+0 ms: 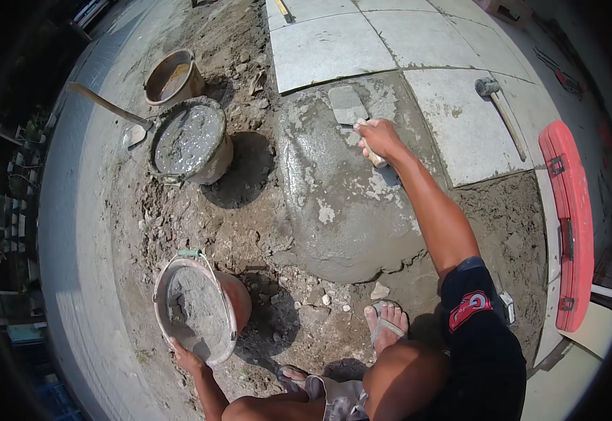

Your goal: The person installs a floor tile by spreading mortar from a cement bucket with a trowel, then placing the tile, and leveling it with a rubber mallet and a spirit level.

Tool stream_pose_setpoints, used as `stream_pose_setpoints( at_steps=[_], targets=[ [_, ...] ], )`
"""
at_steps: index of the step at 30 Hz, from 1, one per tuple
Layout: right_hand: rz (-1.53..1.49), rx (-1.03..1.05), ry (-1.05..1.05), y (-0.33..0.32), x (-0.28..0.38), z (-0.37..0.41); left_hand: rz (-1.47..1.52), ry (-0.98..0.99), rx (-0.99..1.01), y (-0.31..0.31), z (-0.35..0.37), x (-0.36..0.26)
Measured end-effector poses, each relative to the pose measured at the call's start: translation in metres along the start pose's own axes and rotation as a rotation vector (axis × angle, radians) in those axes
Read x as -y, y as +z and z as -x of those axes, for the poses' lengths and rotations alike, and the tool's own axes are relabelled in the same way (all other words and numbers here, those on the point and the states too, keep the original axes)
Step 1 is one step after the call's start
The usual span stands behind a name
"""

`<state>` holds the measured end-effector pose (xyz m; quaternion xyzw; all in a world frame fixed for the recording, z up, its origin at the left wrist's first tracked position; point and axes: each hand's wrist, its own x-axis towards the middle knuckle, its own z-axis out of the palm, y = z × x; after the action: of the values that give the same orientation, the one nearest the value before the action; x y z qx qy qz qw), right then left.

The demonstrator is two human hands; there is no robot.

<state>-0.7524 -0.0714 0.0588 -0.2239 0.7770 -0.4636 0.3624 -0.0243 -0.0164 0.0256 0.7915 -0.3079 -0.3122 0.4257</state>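
My right hand (381,140) is closed around the wooden handle of a trowel (348,105), whose flat blade lies on or just above the wet mortar bed (351,231). The mortar is smooth and shiny at the left, with lighter dry patches in the middle. My left hand (187,356) grips the near rim of a bucket (239,302) of grey cement powder. Its fingers are partly hidden by the rim. The bucket tilts toward me, its green-gripped handle lying up at the far side.
A bucket of wet mortar (214,158) and a smaller bucket (192,84) stand at the far left, beside a wooden-handled tool (109,107). Laid tiles (334,49) border the bed. A mallet (506,119) lies on one tile; a red case (572,231) is at the right.
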Motion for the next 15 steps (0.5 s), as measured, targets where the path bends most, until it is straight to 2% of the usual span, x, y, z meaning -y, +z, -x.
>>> stream_pose_setpoints(
  at_steps=[4, 6, 9, 15],
  targets=[
    [0.066, 0.143, -0.013, 0.017, -0.011, 0.052, -0.078, 0.067, -0.028, -0.002, -0.006, 0.004],
    [0.044, 0.239, -0.041, 0.017, -0.044, 0.070, -0.053, 0.051, 0.002, -0.003, -0.006, 0.006],
    [0.155, 0.205, -0.013, 0.004, -0.044, 0.129, -0.059, 0.001, 0.018, -0.003, 0.001, -0.001],
    [0.074, 0.077, 0.066, -0.041, -0.067, 0.194, -0.053, 0.055, -0.036, -0.001, -0.007, 0.006]
  ],
)
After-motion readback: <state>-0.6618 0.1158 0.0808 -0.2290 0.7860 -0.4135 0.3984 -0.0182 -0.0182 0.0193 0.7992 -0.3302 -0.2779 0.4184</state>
